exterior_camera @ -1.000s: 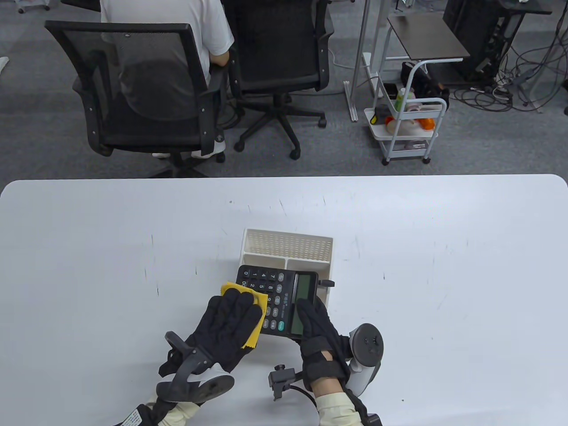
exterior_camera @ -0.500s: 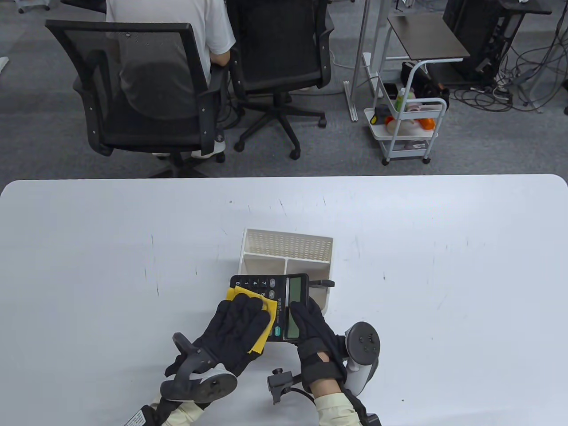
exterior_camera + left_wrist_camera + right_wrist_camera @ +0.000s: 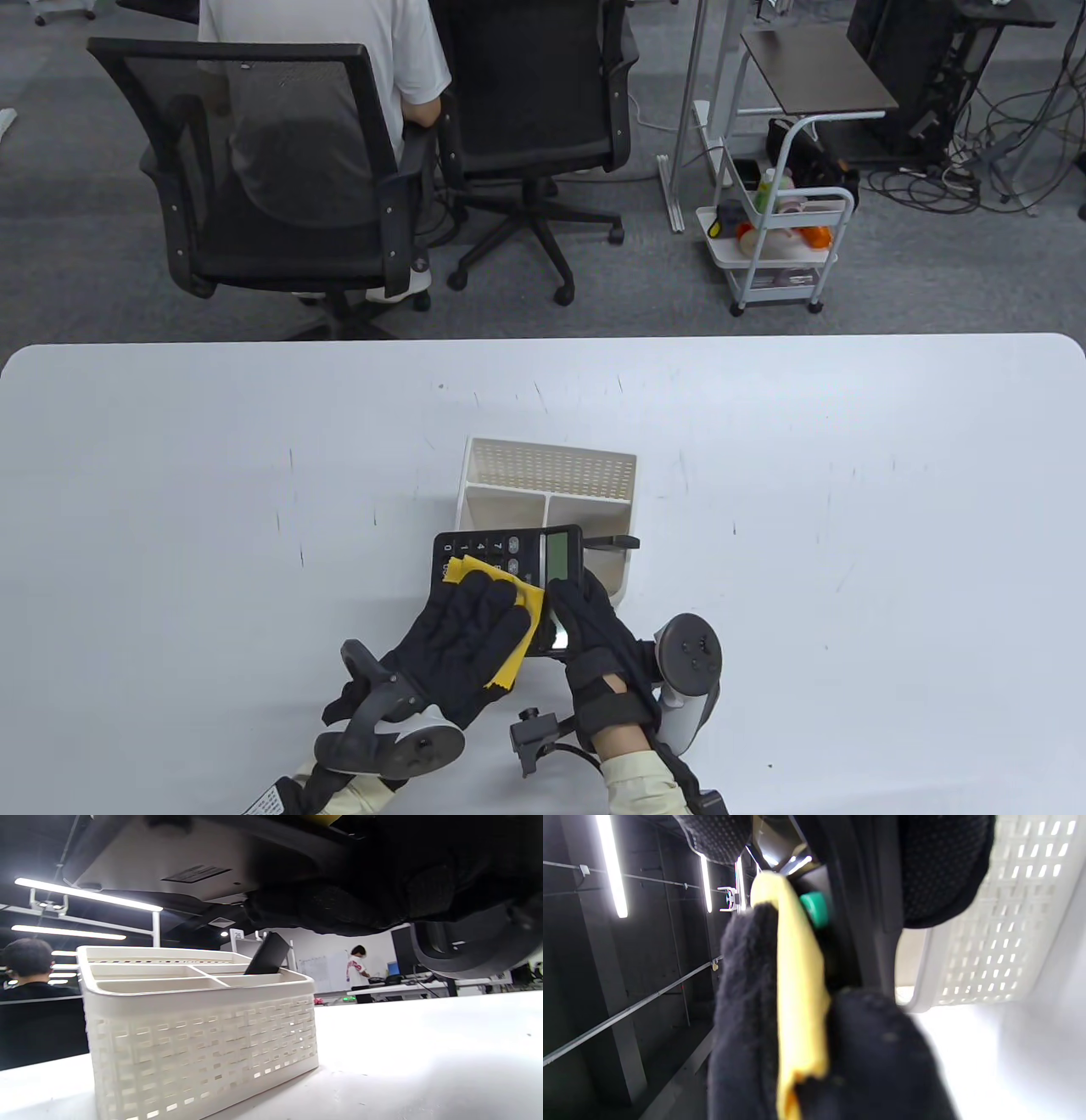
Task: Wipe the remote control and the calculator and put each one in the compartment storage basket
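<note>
Holding the calculator (image 3: 517,564) lifted before the storage basket (image 3: 550,484), long axis 9-to-3, display toward 3 o'clock, right hand (image 3: 594,632) grips it; flat-fingered left hand (image 3: 462,649) presses yellow cloth (image 3: 509,624) onto keys.

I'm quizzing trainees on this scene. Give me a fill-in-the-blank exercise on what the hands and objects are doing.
1. The left hand presses a ____ cloth onto the calculator.
2. The right hand holds the calculator at its ____ end.
3. The remote stands in a compartment of the ____.
4. The calculator is held over the basket's ____ edge.

Missing words: yellow; display; basket; near
</note>
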`<control>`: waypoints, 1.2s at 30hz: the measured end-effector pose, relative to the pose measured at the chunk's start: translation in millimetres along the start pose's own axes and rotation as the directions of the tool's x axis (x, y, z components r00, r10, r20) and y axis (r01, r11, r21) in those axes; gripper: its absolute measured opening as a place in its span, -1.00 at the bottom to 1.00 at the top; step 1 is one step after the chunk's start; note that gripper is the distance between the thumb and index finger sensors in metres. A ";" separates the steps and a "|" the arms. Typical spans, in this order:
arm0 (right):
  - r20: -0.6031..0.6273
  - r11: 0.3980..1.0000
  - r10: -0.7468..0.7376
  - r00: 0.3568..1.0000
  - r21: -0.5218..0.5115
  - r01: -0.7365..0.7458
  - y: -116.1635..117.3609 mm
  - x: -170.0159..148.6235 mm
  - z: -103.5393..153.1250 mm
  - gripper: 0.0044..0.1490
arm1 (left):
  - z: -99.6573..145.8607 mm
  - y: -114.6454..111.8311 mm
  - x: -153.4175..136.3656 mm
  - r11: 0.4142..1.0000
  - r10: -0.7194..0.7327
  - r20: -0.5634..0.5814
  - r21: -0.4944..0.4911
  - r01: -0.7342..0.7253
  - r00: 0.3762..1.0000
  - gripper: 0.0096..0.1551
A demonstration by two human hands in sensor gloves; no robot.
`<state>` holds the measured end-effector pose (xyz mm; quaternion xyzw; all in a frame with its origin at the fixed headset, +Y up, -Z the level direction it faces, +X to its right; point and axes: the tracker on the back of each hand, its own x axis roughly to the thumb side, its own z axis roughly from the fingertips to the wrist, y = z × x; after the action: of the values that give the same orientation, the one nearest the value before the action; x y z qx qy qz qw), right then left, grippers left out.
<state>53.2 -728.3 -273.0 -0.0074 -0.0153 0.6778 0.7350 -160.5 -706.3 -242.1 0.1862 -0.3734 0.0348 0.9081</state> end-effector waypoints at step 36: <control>0.002 0.998 0.019 1.000 0.053 -0.019 2.5 -3.7 -2.3 -0.17 | -0.5 4.6 -4.1 0.994 0.099 -0.074 -0.046 -0.103 0.992 -0.31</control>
<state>50.5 -731.7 -275.4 0.0124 0.0020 0.6850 0.7284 -164.0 -701.5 -243.8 0.1432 -0.3502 0.0781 0.9224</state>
